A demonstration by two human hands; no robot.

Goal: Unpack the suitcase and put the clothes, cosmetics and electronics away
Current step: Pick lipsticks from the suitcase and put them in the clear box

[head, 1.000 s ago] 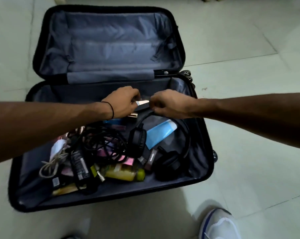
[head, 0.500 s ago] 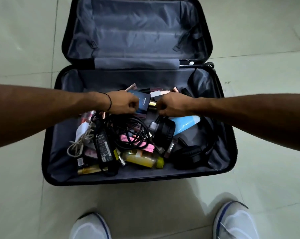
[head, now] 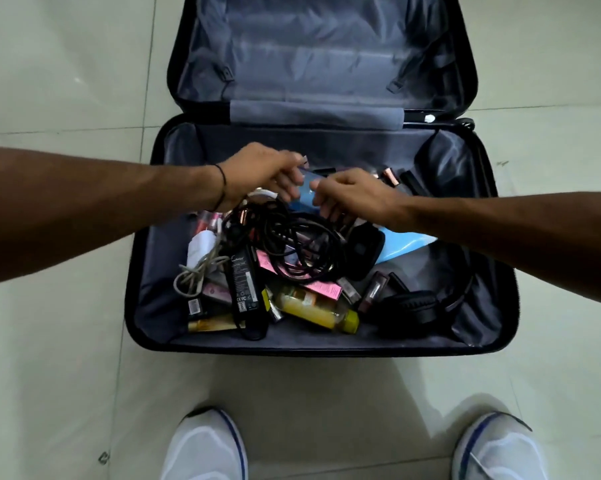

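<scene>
A black suitcase (head: pixel 137 299) lies open on the floor, its grey-lined lid (head: pixel 309 50) tipped back. In the lower half is a heap of cosmetics and electronics. My left hand (head: pixel 262 174) and my right hand (head: pixel 349 195) meet over the far middle of the heap. Both pinch a small blue box (head: pixel 304 197) between them, and most of the box is hidden by my fingers. Below them lie a coil of black cable (head: pixel 292 247), a black power adapter (head: pixel 245 284), a yellow bottle (head: pixel 318 308), black headphones (head: pixel 410 308) and a light blue tube (head: pixel 408 247).
A white charger with its grey cord (head: pixel 200 254) sits at the left of the heap, a pink box (head: pixel 321 287) in the middle, lipsticks (head: pixel 391 176) at the far right. My two white shoes (head: pixel 205 445) (head: pixel 500 448) stand on the pale tiled floor (head: pixel 50 375) in front of the suitcase.
The view has tilted down, bringing both shoes in. My hands stay together on the box, whose lighter blue side now faces me; it sits slightly higher over the heap.
</scene>
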